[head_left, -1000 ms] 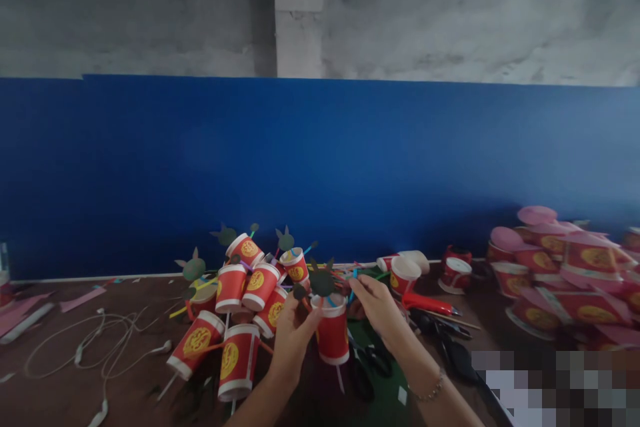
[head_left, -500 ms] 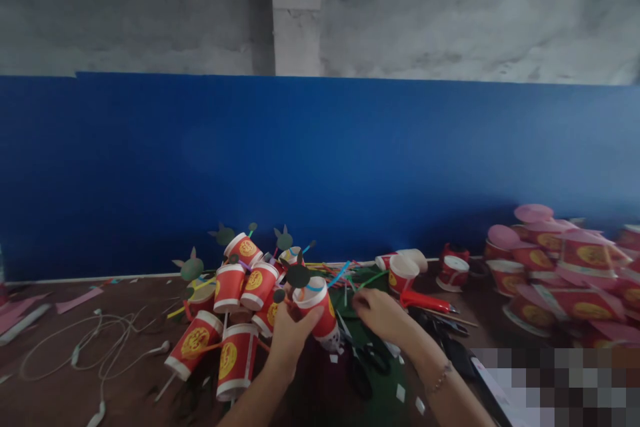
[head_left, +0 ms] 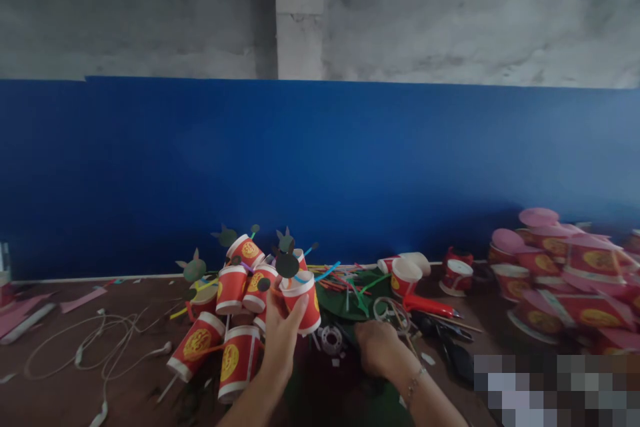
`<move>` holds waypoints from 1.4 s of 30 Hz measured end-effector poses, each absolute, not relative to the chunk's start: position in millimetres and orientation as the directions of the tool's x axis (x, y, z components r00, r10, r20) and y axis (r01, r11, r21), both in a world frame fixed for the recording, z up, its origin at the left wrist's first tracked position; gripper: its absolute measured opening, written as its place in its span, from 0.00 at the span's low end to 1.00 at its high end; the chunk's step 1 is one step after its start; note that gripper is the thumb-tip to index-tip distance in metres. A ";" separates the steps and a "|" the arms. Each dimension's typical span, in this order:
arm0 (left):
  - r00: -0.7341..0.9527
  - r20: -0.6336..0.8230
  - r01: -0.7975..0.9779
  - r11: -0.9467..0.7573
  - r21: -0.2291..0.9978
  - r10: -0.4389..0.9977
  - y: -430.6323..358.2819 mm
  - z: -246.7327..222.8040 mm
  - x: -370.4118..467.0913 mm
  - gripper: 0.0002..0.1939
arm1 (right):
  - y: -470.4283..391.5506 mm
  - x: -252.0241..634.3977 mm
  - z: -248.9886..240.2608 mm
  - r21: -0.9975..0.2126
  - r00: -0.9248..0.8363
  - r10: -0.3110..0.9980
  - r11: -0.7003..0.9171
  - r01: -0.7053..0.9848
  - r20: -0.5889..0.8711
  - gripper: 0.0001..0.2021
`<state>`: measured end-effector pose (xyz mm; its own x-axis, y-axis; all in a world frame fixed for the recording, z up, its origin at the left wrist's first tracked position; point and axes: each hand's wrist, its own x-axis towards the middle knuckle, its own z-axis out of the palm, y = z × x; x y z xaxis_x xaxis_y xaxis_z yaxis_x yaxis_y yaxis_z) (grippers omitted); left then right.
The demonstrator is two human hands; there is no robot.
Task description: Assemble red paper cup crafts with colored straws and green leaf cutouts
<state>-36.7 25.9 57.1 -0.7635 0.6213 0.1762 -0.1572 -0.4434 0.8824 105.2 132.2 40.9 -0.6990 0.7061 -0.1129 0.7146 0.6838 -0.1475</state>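
My left hand (head_left: pixel 285 333) is wrapped round a red paper cup (head_left: pixel 306 303) with a white rim and a yellow emblem. A dark round paper head (head_left: pixel 287 265) with ears stands at the cup's rim, and a blue strip (head_left: pixel 327 271) sticks out to the right. A dark paper disc shows by my left fingers. Low over the green mat (head_left: pixel 320 387), my right hand (head_left: pixel 377 347) is closed on dark scissors (head_left: pixel 349 331), mostly hidden by the fingers. A patterned roll (head_left: pixel 331 340) lies between both hands.
Several decorated cups (head_left: pixel 239 357) are heaped at left beside white earphones (head_left: pixel 103 347). Thin coloured strips (head_left: pixel 345 277) lie behind my hands. A red-handled tool (head_left: pixel 433 305) and upright cups (head_left: pixel 406 277) stand right; a pink-and-red cup pile (head_left: pixel 565 267) is farther right. A blue panel (head_left: pixel 320 167) borders the table.
My left hand has raised the cup slightly and shifted left, tipping it more upright. My right hand has come down from the green strip and closed where the scissors lay.
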 end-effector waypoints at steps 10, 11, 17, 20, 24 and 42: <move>-0.799 0.178 -0.139 -0.464 0.875 0.575 30.5 47.1 -44.8 0.28 | 143.8 133.5 79.0 -0.300 -0.730 0.665 0.673 0.676 -0.156 0.21; -0.804 0.185 -0.132 -0.473 0.871 0.565 31.1 46.2 -45.6 0.28 | 147.2 137.3 82.0 -0.321 -0.739 0.656 0.674 0.665 -0.152 0.21; -0.834 0.168 -0.127 -0.480 0.868 0.525 29.8 48.8 -43.7 0.29 | 153.6 150.1 104.0 -0.611 -0.778 0.621 0.579 0.540 -0.099 0.14; -0.815 0.172 -0.155 -0.495 0.855 0.553 27.8 50.6 -41.0 0.31 | 144.0 145.1 114.9 -0.838 -0.835 0.550 0.436 0.327 -0.040 0.11; -0.773 0.162 -0.215 -0.494 0.842 0.613 26.4 48.0 -38.4 0.31 | 134.4 133.6 115.7 -0.939 -0.849 0.527 0.273 0.208 -0.035 0.10; -0.706 0.116 -0.324 -0.464 0.825 0.699 28.3 47.8 -38.6 0.32 | 141.8 126.2 105.2 -0.925 -0.746 0.665 0.291 0.246 0.011 0.12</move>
<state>-38.6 28.3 47.8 -0.7055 0.6991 0.1160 -0.3237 -0.4635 0.8249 126.2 141.8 105.2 -0.7464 0.6654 0.0105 0.2462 0.2908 -0.9246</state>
